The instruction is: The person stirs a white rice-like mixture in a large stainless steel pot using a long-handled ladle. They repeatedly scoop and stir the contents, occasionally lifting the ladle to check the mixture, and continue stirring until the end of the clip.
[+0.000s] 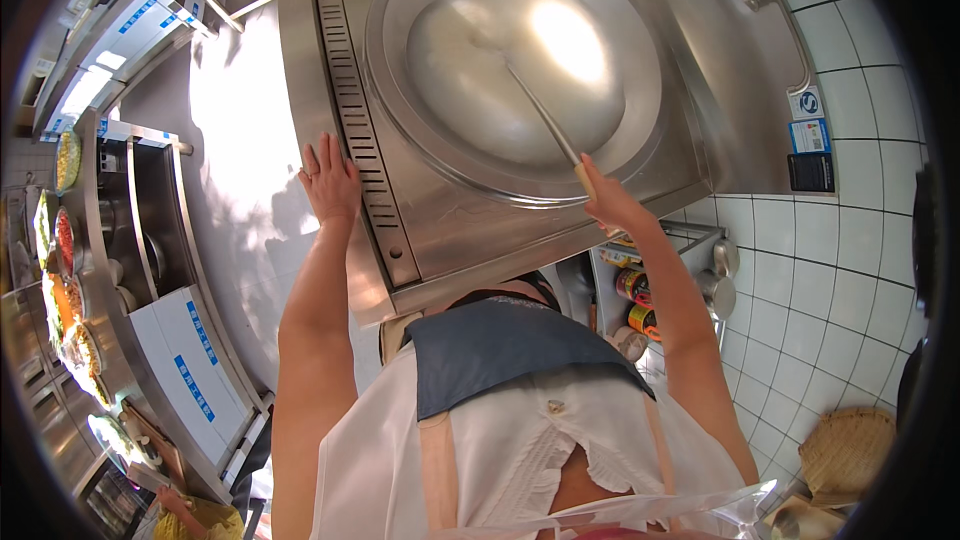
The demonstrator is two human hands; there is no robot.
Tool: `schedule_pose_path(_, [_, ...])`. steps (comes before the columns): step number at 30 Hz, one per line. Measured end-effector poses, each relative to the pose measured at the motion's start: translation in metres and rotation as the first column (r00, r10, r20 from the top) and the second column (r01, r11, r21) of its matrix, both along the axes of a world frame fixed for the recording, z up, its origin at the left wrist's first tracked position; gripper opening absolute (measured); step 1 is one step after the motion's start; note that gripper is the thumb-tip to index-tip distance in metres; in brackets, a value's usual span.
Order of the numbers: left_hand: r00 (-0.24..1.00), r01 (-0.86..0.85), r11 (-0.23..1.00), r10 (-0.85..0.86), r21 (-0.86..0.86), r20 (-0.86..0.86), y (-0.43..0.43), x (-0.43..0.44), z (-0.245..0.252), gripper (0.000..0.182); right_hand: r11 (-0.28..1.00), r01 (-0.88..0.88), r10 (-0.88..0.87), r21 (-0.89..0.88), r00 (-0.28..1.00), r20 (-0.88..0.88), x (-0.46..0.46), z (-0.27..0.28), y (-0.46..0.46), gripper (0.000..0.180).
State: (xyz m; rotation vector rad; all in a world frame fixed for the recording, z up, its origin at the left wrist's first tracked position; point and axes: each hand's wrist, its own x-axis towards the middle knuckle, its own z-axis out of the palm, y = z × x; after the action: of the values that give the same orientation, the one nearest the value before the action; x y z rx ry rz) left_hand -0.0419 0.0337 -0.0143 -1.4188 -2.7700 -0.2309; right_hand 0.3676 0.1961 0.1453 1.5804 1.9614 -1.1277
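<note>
A large wok (637, 97) is set into the stainless-steel stove top (450, 232) in front of me. Cloudy pale liquid (465, 105) covers its bottom and reflects a bright patch of light. My right hand (609, 199) is closed around the wooden handle of a long-handled metal ladle or spatula (544, 112). Its shaft slopes into the wok, and the working end is blurred under the liquid. On the stove's left edge my left hand (330, 180) rests flat with its fingers spread, beside the slotted vent strip (356, 105). It holds nothing.
A steel counter (120, 330) on the left bears several plates of cut food (66, 240). Another person's hand (171, 499) shows at lower left. Right of me, a rack (600, 277) holds jars, near a tiled wall (795, 270) and a woven basket (847, 454). A curved pipe (795, 30) is at upper right.
</note>
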Motion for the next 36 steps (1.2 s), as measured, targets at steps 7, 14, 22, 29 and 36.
schedule_pose_path(7, [0.999, -0.001, 1.0, 0.0, -0.013, -0.033, 0.001, -0.001, -0.003, 0.053, 0.997, 0.019, -0.02, -0.081, 1.0, -0.01, 0.037, 0.04, -0.035, 0.088])
schedule_pose_path(14, [1.0, 0.006, 1.0, -0.006, -0.003, -0.022, 0.0, -0.002, -0.004, 0.054, 0.968, 0.237, -0.233, -0.088, 0.971, 0.048, 0.085, 0.114, -0.049, 0.078])
schedule_pose_path(22, [1.0, -0.003, 0.998, 0.002, -0.055, -0.018, 0.002, -0.002, 0.001, 0.054, 0.62, 0.641, -0.778, -0.453, 0.577, -0.249, 0.104, 0.113, -0.067, 0.059])
schedule_pose_path(29, [1.0, 0.001, 1.0, -0.002, -0.017, -0.01, 0.003, -0.001, 0.003, 0.054, 0.322, 0.622, -0.93, -0.714, 0.347, -0.117, 0.082, 0.062, -0.051, 0.033])
schedule_pose_path(36, [1.0, 0.005, 1.0, -0.006, -0.017, -0.02, 0.003, -0.002, 0.002, 0.055, 0.232, 0.415, -0.965, -0.88, 0.213, -0.154, 0.052, -0.003, -0.046, 0.026])
